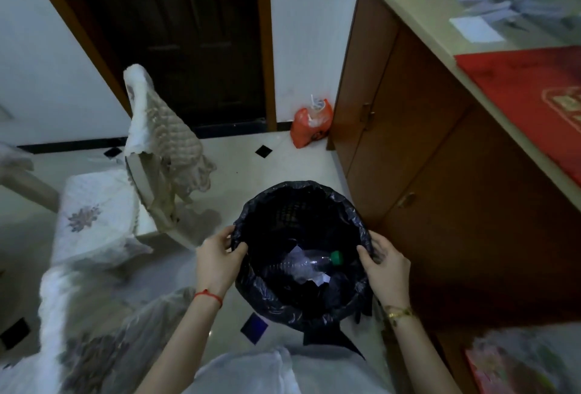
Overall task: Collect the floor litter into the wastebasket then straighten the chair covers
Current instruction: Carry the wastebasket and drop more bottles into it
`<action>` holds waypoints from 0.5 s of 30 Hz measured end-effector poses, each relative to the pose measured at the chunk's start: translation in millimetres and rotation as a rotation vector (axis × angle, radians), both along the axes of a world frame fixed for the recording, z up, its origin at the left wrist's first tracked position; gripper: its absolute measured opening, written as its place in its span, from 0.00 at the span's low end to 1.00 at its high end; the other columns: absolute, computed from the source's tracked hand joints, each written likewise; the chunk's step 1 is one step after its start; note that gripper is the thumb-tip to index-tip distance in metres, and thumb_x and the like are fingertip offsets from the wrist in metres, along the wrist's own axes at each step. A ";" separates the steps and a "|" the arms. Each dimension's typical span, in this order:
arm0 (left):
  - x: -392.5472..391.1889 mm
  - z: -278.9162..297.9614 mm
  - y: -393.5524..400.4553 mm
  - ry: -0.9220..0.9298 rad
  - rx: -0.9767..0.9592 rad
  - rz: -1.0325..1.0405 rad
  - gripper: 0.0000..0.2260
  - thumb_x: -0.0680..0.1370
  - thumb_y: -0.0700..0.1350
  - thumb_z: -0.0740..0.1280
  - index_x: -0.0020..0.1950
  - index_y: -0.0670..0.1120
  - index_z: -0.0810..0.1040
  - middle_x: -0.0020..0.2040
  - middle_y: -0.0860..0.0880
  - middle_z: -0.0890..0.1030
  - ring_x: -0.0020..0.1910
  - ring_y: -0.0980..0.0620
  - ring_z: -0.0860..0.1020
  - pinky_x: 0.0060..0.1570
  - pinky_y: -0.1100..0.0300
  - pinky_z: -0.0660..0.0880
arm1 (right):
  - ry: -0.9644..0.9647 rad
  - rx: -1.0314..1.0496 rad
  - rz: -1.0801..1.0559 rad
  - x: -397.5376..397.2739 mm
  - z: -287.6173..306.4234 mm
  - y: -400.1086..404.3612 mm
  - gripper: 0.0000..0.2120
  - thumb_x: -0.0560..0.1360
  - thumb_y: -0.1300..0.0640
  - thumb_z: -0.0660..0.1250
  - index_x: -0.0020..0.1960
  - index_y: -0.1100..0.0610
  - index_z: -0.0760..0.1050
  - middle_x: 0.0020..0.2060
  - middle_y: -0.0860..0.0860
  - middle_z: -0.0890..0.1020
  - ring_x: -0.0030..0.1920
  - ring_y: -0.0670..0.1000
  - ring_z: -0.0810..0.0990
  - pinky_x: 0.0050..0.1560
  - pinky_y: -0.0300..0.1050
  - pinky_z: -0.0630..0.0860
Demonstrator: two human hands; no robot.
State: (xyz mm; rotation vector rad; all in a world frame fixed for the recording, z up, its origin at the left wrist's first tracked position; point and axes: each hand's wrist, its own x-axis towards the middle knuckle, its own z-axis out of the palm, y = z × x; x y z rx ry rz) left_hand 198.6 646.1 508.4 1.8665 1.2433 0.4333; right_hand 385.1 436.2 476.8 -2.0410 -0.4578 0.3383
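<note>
Standing on pale tiled floor (276, 170) beside a wooden cabinet (408, 142), near a covered chair (94, 214). Gripping wastebasket (301, 308) by its rim: left hand (217, 260) and right hand (385, 267) curling over opposite edges, plastic bottle (309, 263) lying inside.

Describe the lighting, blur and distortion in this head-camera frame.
Head view: dim, bluish light; the black-lined wastebasket interior is nearly lost in shadow, only the clear plastic bottle with green cap showing. Edges smear with blur, and the wide lens bends the brown wooden cabinet.
</note>
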 end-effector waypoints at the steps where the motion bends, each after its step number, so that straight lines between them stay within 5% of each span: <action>1: 15.6 -2.8 15.7 0.000 0.000 0.004 0.11 0.72 0.36 0.69 0.54 0.43 0.82 0.44 0.52 0.83 0.43 0.60 0.78 0.41 0.75 0.70 | -0.002 -0.004 0.010 17.5 -3.4 17.1 0.17 0.73 0.63 0.71 0.61 0.58 0.77 0.47 0.45 0.81 0.51 0.45 0.80 0.49 0.25 0.72; 5: 82.9 -13.5 81.9 0.016 -0.018 0.049 0.12 0.71 0.39 0.71 0.54 0.46 0.83 0.47 0.48 0.85 0.51 0.51 0.82 0.52 0.54 0.78 | -0.036 -0.033 0.058 96.5 -12.4 87.6 0.14 0.72 0.63 0.71 0.58 0.58 0.79 0.44 0.44 0.81 0.48 0.44 0.80 0.45 0.20 0.70; 15: 238.2 7.7 227.3 -0.085 -0.104 0.295 0.11 0.69 0.42 0.69 0.50 0.50 0.83 0.43 0.52 0.85 0.46 0.56 0.83 0.51 0.50 0.80 | -0.097 -0.044 0.244 296.7 9.8 287.4 0.16 0.72 0.61 0.71 0.60 0.55 0.78 0.50 0.50 0.84 0.53 0.47 0.81 0.56 0.42 0.77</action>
